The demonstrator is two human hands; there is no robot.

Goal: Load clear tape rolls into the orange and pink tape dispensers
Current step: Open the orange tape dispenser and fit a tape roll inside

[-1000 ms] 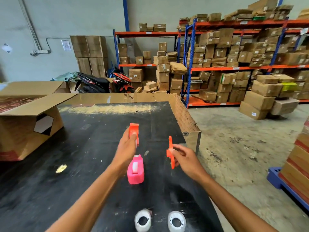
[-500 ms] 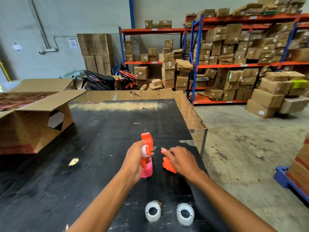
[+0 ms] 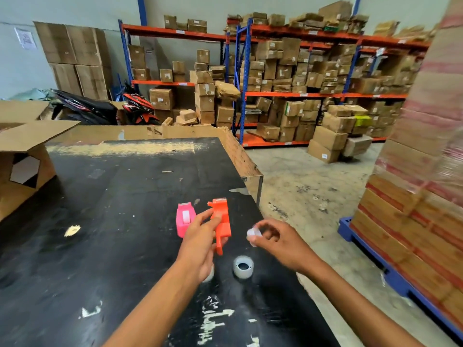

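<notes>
My left hand (image 3: 200, 242) grips the orange tape dispenser (image 3: 221, 220) just above the black table (image 3: 105, 221). The dispenser looks opened, with an orange piece hanging at its lower end. To its left the pink tape dispenser (image 3: 185, 219) lies on the table, a white roll showing in its window. My right hand (image 3: 278, 240) pinches a small white piece (image 3: 252, 233) between thumb and fingers, to the right of the orange dispenser. One clear tape roll (image 3: 243, 266) stands on the table below my hands. A second clear roll (image 3: 209, 275) is mostly hidden under my left wrist.
An open cardboard box (image 3: 22, 156) sits on the table's left side. The table's right edge (image 3: 253, 171) drops to a concrete floor. A wrapped pallet of boxes (image 3: 421, 196) stands close on the right. Shelving full of cartons (image 3: 288, 78) fills the background.
The orange dispenser has come down beside the pink one, still in my left hand. My right hand let go of the orange side piece and now pinches a small white piece. The view shifted left.
</notes>
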